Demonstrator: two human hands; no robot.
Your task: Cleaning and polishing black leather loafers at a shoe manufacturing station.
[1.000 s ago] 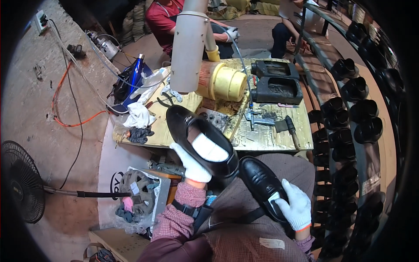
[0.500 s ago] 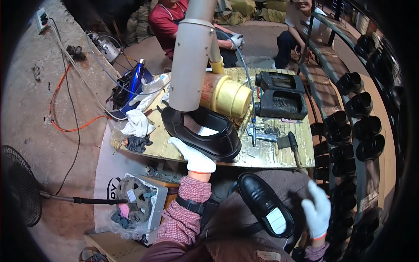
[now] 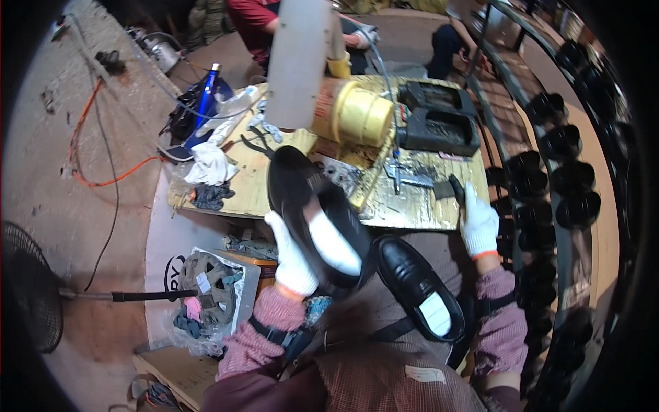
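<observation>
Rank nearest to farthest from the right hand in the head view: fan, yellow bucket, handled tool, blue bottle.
1. Handled tool, at right hand
2. Yellow bucket, farther left
3. Blue bottle, left beyond bucket
4. Fan, far left edge

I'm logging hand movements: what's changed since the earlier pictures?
The right hand let go of the lower shoe and moved forward to the flat-ended tool, grip unclear. The upper shoe went forward, then back. The left hand still holds it; the lower shoe stayed roughly in place.

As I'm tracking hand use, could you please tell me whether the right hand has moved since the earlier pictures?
Yes, the right hand has moved forward, from short of the table to its near right corner.
</observation>
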